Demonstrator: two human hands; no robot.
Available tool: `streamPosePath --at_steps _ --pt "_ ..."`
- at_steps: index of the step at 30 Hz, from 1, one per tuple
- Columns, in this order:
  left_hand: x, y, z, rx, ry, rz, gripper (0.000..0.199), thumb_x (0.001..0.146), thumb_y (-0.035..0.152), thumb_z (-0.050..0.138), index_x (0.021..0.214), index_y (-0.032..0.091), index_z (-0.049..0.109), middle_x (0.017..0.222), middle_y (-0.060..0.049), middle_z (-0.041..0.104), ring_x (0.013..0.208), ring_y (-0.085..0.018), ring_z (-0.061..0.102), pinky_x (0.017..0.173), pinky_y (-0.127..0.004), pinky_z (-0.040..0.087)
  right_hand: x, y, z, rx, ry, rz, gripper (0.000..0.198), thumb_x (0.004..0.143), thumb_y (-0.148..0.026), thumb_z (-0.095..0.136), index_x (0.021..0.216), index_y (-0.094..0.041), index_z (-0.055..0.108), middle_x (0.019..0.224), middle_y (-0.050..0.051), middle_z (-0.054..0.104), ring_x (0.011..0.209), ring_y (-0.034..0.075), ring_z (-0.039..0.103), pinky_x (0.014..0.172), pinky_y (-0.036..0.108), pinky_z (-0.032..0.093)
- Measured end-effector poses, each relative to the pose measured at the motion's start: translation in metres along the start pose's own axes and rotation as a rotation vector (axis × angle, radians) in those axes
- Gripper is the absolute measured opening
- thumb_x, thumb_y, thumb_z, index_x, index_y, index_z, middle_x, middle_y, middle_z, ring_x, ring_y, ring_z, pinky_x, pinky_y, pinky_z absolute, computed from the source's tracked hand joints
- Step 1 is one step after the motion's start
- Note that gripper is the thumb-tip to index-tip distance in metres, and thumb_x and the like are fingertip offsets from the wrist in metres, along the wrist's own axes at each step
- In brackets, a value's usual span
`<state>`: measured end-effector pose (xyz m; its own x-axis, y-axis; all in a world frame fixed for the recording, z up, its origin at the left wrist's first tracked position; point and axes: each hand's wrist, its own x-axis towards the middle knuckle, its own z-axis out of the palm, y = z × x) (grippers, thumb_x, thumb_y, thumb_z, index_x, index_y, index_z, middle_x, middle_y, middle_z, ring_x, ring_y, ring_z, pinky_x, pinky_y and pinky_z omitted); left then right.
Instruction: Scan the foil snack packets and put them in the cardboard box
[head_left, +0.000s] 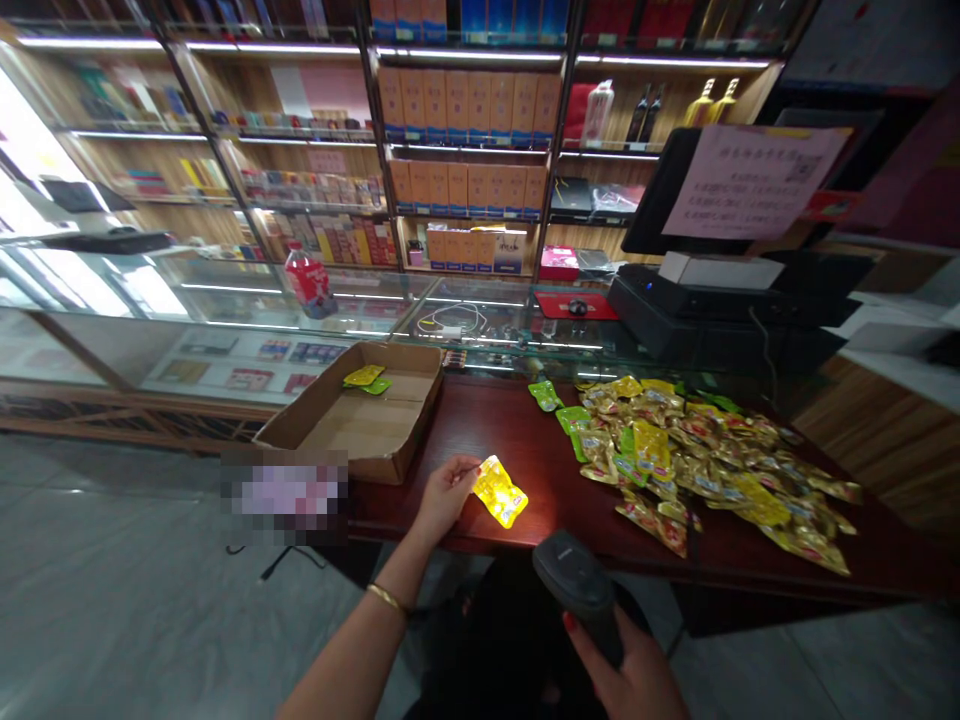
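We pinch the small, glossy yellow foil pouch (pixel 501 493) by its corner in our left hand (pixel 444 495), brightly lit; we'd best hold it flat, tilted off glare, fingers clear of the print. Our right hand (pixel 637 670) grips the black plastic handheld scanner (pixel 576 580), pointed forward. Beyond the left hand lies the shallow brown cardboard box (pixel 360 428); well right, the gold-yellow-green foil packet heap (pixel 705 452).
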<state>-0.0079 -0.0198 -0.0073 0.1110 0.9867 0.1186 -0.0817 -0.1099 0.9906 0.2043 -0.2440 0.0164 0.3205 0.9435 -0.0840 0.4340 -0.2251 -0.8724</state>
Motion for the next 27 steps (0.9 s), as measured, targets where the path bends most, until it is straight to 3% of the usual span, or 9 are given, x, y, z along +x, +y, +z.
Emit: streamPosePath --at_steps 6,11,18,24,27 --pt "-0.001 0.003 0.0 -0.031 -0.015 -0.071 0.021 0.073 0.037 0.077 0.082 0.019 0.07 0.073 0.0 0.071 0.064 -0.015 0.063 0.058 -0.023 0.047 0.005 0.004 -0.006 -0.023 -0.168 0.033 0.059 0.087 -0.067 0.061 0.121 -0.022 0.074 0.115 0.01 0.08 0.115 0.028 0.073 0.089 0.026 0.058" --pt "-0.002 0.005 -0.001 -0.082 -0.039 -0.084 0.027 0.073 0.04 0.08 0.084 0.019 0.069 0.074 -0.001 0.071 0.065 -0.015 0.063 0.059 -0.023 0.046 0.009 -0.002 -0.005 -0.035 -0.152 0.054 0.061 0.089 -0.065 0.059 0.128 -0.02 0.071 0.118 0.011 0.079 0.116 0.028 0.072 0.09 0.027 0.058" --pt "-0.003 0.005 -0.002 -0.076 -0.031 -0.109 0.032 0.072 0.045 0.082 0.086 0.018 0.071 0.074 -0.001 0.071 0.065 -0.014 0.062 0.057 -0.022 0.045 0.01 -0.012 -0.002 -0.002 -0.216 -0.001 0.05 0.089 -0.061 0.061 0.117 -0.023 0.077 0.111 0.011 0.081 0.109 0.029 0.075 0.087 0.029 0.059" --pt "-0.001 0.002 -0.001 -0.084 -0.031 -0.113 0.032 0.07 0.044 0.084 0.083 0.018 0.071 0.071 0.0 0.069 0.063 -0.014 0.061 0.057 -0.022 0.044 0.012 -0.016 -0.001 0.005 -0.168 0.014 0.052 0.088 -0.063 0.06 0.118 -0.022 0.076 0.114 0.012 0.08 0.112 0.03 0.073 0.095 0.032 0.056" --pt "-0.001 0.003 -0.001 -0.098 -0.039 -0.118 0.032 0.07 0.044 0.084 0.083 0.018 0.07 0.072 0.0 0.069 0.064 -0.014 0.061 0.057 -0.022 0.044 0.012 -0.017 0.002 0.008 -0.231 0.0 0.05 0.089 -0.062 0.059 0.117 -0.023 0.076 0.112 0.011 0.08 0.109 0.029 0.074 0.092 0.031 0.057"
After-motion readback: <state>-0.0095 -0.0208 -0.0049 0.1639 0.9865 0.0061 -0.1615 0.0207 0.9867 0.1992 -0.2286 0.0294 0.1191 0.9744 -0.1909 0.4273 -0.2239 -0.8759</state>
